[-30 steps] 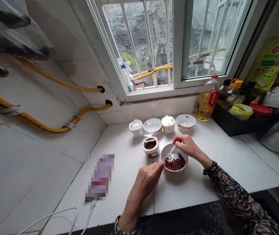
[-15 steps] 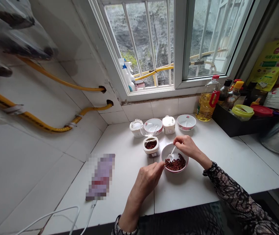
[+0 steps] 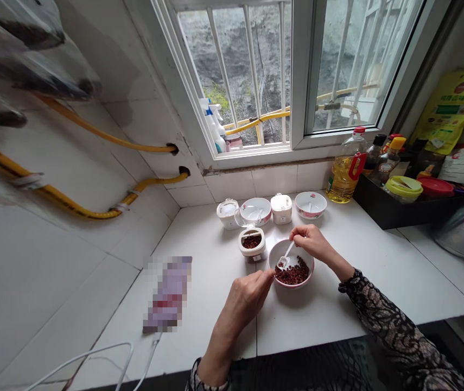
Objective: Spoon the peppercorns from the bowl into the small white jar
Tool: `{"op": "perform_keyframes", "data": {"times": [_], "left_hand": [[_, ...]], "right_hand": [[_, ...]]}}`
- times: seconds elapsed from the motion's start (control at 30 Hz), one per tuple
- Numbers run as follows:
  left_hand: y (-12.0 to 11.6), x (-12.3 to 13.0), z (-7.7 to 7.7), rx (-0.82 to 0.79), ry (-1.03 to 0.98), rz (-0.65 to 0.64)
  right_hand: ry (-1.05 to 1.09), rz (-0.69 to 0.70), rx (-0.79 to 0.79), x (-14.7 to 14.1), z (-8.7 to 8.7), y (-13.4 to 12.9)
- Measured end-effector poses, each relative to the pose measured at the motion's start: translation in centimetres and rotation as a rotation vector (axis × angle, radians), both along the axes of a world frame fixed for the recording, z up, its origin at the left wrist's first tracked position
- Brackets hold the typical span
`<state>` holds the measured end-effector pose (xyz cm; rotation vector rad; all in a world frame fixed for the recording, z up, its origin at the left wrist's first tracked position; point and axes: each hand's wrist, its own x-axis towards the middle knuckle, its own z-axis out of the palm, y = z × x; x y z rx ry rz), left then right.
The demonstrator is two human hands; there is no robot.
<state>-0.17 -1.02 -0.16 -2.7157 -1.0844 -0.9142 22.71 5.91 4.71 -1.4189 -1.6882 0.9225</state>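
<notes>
A white bowl (image 3: 273, 251) with a pink rim stands on the counter, holding dark red peppercorn-like grains (image 3: 293, 275). My left hand (image 3: 248, 292) is closed at the bowl's left rim, its fingertips pinching the edge. Between the fingers of my right hand (image 3: 310, 240) is the handle of a small white spoon (image 3: 286, 254). The spoon's scoop is inside the bowl by the left of the grains, with a few of them in it. Just behind my left hand sits a seasoning jar (image 3: 252, 244), its clear lid raised and similar grains inside.
Behind are two white seasoning boxes (image 3: 281, 208) (image 3: 228, 213) and two flowered bowls (image 3: 310, 205) (image 3: 256, 210). An oil bottle (image 3: 343, 172) and a black rack (image 3: 390, 203) of condiments stand at right. A blurred-out purple object (image 3: 170, 296) with a white cable (image 3: 150, 355) lies left.
The spoon's scoop has shifted only slightly within the bowl and now shows a few grains in it. Both hands keep their holds; the whole view has moved a little.
</notes>
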Motion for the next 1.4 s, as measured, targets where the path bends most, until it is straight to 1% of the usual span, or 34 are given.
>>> {"op": "perform_keyframes", "data": {"times": [0.1, 0.17, 0.23, 0.33, 0.4, 0.47, 0.53, 0.6, 0.63, 0.7, 0.77, 0.83, 0.93, 1.03, 1.1, 1.17, 1.27, 1.4], "left_hand": [[0.0, 0.0, -0.2, -0.001, -0.001, 0.002], [0.0, 0.0, -0.2, 0.005, -0.011, 0.002], [0.0, 0.0, -0.2, 0.012, -0.018, 0.000], [0.0, 0.0, -0.2, 0.012, -0.015, 0.000], [0.0, 0.0, -0.1, 0.011, -0.008, 0.002], [0.1, 0.0, -0.1, 0.012, -0.001, 0.007], [0.1, 0.0, -0.2, 0.012, 0.004, 0.011], [0.1, 0.0, -0.2, 0.006, 0.010, 0.012], [0.1, -0.1, -0.2, 0.002, 0.013, 0.012], [0.0, -0.1, -0.2, -0.002, 0.015, 0.010], [0.0, -0.1, -0.1, -0.003, 0.014, 0.008], [0.0, -0.1, -0.1, -0.005, 0.010, 0.005], [0.0, -0.1, 0.1, -0.006, 0.006, 0.001], [-0.1, -0.1, 0.2, -0.008, 0.009, 0.005], [-0.1, 0.0, 0.3, -0.009, 0.008, 0.005], [0.0, 0.0, 0.2, -0.010, 0.005, 0.004], [0.0, 0.0, 0.1, -0.005, 0.007, 0.004], [0.0, 0.0, 0.1, 0.007, 0.006, 0.006]], "right_hand": [[0.111, -0.001, -0.058, 0.0, 0.0, 0.2], [0.186, 0.008, -0.066, -0.2, 0.0, 0.3], [0.235, 0.016, -0.027, -0.6, 0.1, 0.3], [0.241, 0.021, 0.114, -1.5, 0.0, 0.1], [0.174, 0.010, 0.264, -2.3, -0.1, -0.2], [0.027, 0.009, 0.435, -3.0, -0.3, -0.5], [-0.144, 0.047, 0.572, -3.4, -0.4, -0.8], [-0.243, 0.084, 0.649, -3.5, -0.3, -1.0], [-0.256, 0.078, 0.670, -3.4, -0.2, -1.1], [-0.235, 0.020, 0.688, -2.8, 0.2, -1.1], [-0.209, -0.028, 0.669, -1.8, 0.5, -1.0], [-0.229, -0.019, 0.621, -0.7, 0.7, -0.7], [-0.347, 0.055, 0.530, 0.3, 0.6, -0.5], [-0.452, 0.151, 0.465, 0.1, 0.0, -0.6], [-0.456, 0.215, 0.438, -0.4, -0.4, -0.8], [-0.412, 0.250, 0.410, -0.9, -0.6, -0.9], [-0.330, 0.202, 0.350, -0.9, -0.5, -0.7], [-0.237, 0.107, 0.200, -0.1, -0.2, -0.2]]}}
